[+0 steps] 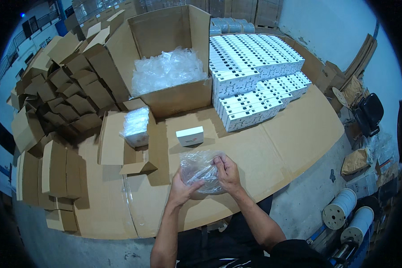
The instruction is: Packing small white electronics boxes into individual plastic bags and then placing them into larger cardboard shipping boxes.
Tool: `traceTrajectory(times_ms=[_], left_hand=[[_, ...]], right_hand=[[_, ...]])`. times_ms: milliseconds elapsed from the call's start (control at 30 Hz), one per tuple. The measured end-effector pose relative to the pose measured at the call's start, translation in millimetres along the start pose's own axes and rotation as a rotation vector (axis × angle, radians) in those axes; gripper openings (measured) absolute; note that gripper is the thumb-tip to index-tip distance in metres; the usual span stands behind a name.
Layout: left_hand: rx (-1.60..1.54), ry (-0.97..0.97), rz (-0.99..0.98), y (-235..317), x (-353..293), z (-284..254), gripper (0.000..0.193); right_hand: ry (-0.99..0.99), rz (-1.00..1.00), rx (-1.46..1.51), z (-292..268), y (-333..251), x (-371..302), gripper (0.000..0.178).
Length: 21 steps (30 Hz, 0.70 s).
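Observation:
Between my two hands, over the near edge of the cardboard-covered table, is a clear plastic bag (pixel 200 163). My left hand (pixel 183 187) grips its lower left side, thumb across the front. At the upper right, my right hand (pixel 227 172) pinches the plastic between thumb and fingers. Just beyond the bag lies a small white box (pixel 190 136). To its left stands an open brown carton (pixel 111 139) with several plastic-wrapped white boxes (pixel 136 124) packed at its far end.
A large open carton (pixel 178 99) full of clear plastic bags (pixel 167 71) stands behind. Stacks of white printed boxes (pixel 254 58) fill the back right. Many brown cartons (pixel 71 94) are piled at left, with more cartons (pixel 56 169) nearer. Cable spools (pixel 339 207) sit on the floor at right.

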<state>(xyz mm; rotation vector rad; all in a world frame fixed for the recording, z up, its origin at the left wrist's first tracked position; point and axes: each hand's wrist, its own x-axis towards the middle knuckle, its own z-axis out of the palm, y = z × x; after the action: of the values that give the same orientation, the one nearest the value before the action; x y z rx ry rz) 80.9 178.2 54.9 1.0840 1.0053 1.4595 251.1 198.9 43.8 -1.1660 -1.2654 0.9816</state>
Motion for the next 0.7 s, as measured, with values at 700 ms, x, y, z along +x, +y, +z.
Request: traceTrajectory(times_ms=[700], left_hand=[[0.395,-0.059,-0.219,-20,0,-11,0.032]], right_hand=[[-0.393,-0.801,-0.747,-15,-62,42,0.02]])
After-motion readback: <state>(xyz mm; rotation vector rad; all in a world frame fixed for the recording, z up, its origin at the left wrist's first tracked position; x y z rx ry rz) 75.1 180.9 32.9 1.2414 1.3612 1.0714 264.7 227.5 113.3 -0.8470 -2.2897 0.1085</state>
